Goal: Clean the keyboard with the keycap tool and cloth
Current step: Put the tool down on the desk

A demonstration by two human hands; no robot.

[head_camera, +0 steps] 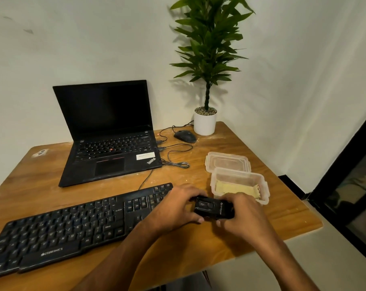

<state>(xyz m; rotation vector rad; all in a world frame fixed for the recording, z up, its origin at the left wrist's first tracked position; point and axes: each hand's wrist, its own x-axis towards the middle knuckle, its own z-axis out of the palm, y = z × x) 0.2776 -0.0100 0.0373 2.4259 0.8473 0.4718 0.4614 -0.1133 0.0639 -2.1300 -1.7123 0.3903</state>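
At lower left of the frame the black keyboard [73, 225] lay on the wooden table [261, 223], and right of centre the left hand [175, 208] and right hand [244, 215] both curled around a small black case [213, 209], with the yellow cloth [236, 189] inside the clear tub [239, 176] just behind.

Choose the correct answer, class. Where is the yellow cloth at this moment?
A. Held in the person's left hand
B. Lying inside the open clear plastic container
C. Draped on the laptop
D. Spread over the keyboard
B: the yellow cloth lies inside the open clear plastic container, whose lid sits just behind it, while both the left hand and the right hand hold a small black tool case.
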